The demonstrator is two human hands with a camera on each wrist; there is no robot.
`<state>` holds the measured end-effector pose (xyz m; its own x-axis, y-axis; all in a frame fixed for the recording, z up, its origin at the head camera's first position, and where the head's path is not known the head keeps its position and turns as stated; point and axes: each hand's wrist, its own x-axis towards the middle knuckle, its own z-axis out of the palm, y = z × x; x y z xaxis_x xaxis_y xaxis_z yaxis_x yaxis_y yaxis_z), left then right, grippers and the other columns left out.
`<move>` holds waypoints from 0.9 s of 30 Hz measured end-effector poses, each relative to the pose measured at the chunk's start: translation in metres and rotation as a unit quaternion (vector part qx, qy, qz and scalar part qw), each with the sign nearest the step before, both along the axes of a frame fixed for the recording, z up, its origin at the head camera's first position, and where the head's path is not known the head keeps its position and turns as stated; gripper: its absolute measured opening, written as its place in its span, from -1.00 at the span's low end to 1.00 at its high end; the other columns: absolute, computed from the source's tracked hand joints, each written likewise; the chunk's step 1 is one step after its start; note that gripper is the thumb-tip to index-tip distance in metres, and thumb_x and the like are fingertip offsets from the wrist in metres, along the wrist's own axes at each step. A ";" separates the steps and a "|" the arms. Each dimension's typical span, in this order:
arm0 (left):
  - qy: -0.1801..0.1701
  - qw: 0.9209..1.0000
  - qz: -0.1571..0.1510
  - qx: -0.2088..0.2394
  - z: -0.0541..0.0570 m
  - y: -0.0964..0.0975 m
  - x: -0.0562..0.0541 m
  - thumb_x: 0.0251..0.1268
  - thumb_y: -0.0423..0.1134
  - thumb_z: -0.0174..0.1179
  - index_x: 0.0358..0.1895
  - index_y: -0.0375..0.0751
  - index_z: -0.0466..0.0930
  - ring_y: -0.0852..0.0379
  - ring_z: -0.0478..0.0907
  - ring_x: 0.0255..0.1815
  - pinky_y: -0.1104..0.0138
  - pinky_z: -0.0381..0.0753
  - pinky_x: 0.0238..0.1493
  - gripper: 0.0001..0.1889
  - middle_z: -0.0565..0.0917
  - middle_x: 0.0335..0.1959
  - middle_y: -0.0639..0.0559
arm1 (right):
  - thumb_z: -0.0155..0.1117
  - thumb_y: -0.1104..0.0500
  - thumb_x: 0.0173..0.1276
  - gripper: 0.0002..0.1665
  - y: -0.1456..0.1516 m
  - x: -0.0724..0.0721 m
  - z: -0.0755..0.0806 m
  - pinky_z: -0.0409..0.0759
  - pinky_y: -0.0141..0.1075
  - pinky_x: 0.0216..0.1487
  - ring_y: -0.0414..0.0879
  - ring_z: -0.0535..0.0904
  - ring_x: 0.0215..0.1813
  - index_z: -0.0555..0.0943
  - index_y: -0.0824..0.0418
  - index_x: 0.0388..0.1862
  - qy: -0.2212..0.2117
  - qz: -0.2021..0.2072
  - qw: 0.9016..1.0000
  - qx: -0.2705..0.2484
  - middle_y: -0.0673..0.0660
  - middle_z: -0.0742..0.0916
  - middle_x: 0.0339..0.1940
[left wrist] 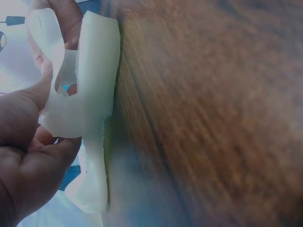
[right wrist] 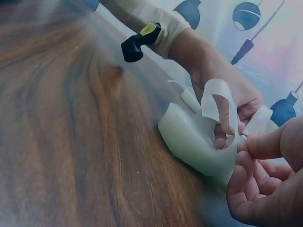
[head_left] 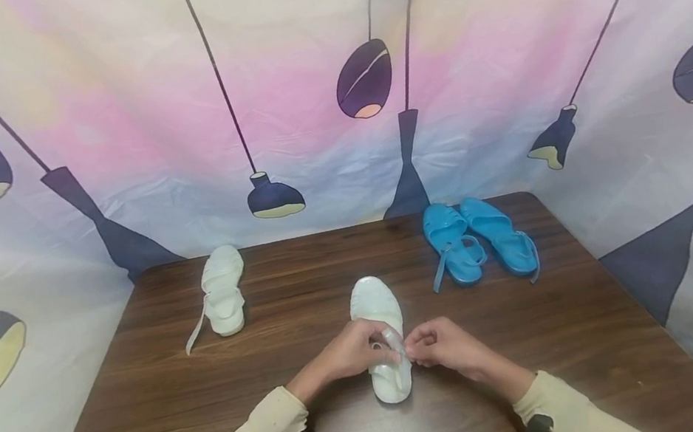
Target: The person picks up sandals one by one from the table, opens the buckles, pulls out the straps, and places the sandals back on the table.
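A white sandal (head_left: pixel 375 300) stands on the wooden table in front of me, its toe pointing away. My left hand (head_left: pixel 354 350) reaches over it from the left and holds the ankle strap, whose pale band (right wrist: pixel 219 90) loops up above the heel in the right wrist view. From the right side, my right hand (head_left: pixel 450 347) pinches the strap beside a small metal buckle (right wrist: pixel 243 135) between thumb and forefinger. The left wrist view shows the heel part (left wrist: pixel 98 61) side-on, sole against the table. Fingers partly hide where strap and buckle meet.
Another white sandal (head_left: pixel 221 279), its strap (head_left: pixel 197 333) hanging loose, stands at the back left of the brown table (head_left: pixel 145 395). Two blue sandals (head_left: pixel 460 259) are side by side at the back right. A printed cloth (head_left: pixel 295 52) hangs behind and along both sides.
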<state>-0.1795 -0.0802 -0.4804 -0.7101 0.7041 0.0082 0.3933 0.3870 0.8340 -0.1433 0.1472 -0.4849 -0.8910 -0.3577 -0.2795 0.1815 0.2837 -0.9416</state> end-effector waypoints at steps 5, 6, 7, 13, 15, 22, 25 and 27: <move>0.003 1.000 0.002 -0.007 0.000 0.000 0.000 0.23 -0.25 0.47 -0.22 -0.10 0.74 0.38 0.61 -0.33 0.42 0.62 -0.22 -0.88 0.78 -0.34 0.19 | 0.41 0.22 0.39 -0.74 0.003 0.001 0.001 0.72 -0.21 -0.13 -0.07 0.67 -0.26 0.72 0.40 -0.08 -0.010 0.005 1.000 -0.013 0.13 0.78 -0.30; 0.005 1.000 0.002 -0.008 0.000 0.000 0.000 0.23 -0.25 0.47 -0.22 -0.10 0.74 0.39 0.61 -0.33 0.43 0.61 -0.22 -0.88 0.78 -0.33 0.18 | 0.40 0.22 0.40 -0.73 0.004 0.001 0.001 0.72 -0.22 -0.13 -0.07 0.67 -0.25 0.71 0.42 -0.06 -0.018 0.006 1.000 -0.020 0.13 0.79 -0.29; 0.006 1.000 0.001 -0.008 0.000 0.000 0.000 0.22 -0.25 0.47 -0.21 -0.10 0.74 0.39 0.61 -0.33 0.43 0.61 -0.22 -0.87 0.79 -0.33 0.17 | 0.39 0.22 0.40 -0.72 0.006 0.002 0.000 0.72 -0.22 -0.12 -0.07 0.68 -0.24 0.70 0.43 -0.05 -0.024 0.006 0.999 -0.028 0.14 0.79 -0.28; 0.022 1.000 -0.003 -0.004 0.001 0.000 -0.001 0.21 -0.26 0.48 -0.23 -0.16 0.73 0.39 0.57 -0.37 0.43 0.59 -0.25 -0.87 0.79 -0.35 0.13 | 0.41 0.23 0.37 -0.68 0.010 0.004 0.000 0.72 -0.23 -0.10 -0.09 0.70 -0.22 0.70 0.46 -0.03 -0.052 0.006 0.997 -0.056 0.16 0.81 -0.23; 0.027 1.000 -0.004 -0.005 0.001 0.000 -0.001 0.21 -0.26 0.48 -0.25 -0.16 0.72 0.39 0.54 -0.39 0.43 0.58 -0.28 -0.87 0.78 -0.37 0.13 | 0.43 0.23 0.36 -0.69 0.010 0.004 0.000 0.73 -0.21 -0.10 -0.08 0.71 -0.22 0.71 0.45 -0.05 -0.045 0.008 0.998 -0.047 0.16 0.81 -0.24; 0.025 1.000 -0.002 -0.002 0.000 -0.002 -0.002 0.21 -0.26 0.48 -0.30 -0.15 0.70 0.40 0.52 -0.43 0.45 0.57 -0.33 -0.88 0.74 -0.42 0.19 | 0.42 0.20 0.38 -0.74 0.006 0.003 0.002 0.73 -0.16 -0.09 -0.02 0.69 -0.20 0.72 0.39 -0.09 -0.015 0.016 1.000 -0.007 0.14 0.78 -0.26; 0.016 1.000 0.000 0.000 0.001 -0.002 -0.001 0.21 -0.27 0.48 -0.32 -0.14 0.70 0.38 0.53 -0.44 0.43 0.58 -0.33 -0.88 0.73 -0.44 0.20 | 0.40 0.22 0.39 -0.76 0.004 0.002 0.002 0.71 -0.18 -0.13 -0.03 0.67 -0.22 0.72 0.40 -0.10 -0.013 0.019 1.000 0.000 0.13 0.77 -0.28; 0.010 1.000 0.003 -0.003 0.001 -0.001 -0.001 0.21 -0.26 0.48 -0.33 -0.12 0.70 0.38 0.53 -0.45 0.44 0.58 -0.34 -0.88 0.73 -0.45 0.21 | 0.38 0.23 0.40 -0.77 0.003 0.002 0.002 0.70 -0.20 -0.15 -0.04 0.66 -0.24 0.72 0.40 -0.11 -0.014 0.021 1.000 0.002 0.12 0.76 -0.29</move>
<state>-0.1804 -0.0816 -0.4795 -0.7134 0.7006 0.0177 0.4074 0.3940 0.8239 -0.1417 0.1498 -0.4827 -0.8672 -0.3925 -0.3064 0.1964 0.2959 -0.9348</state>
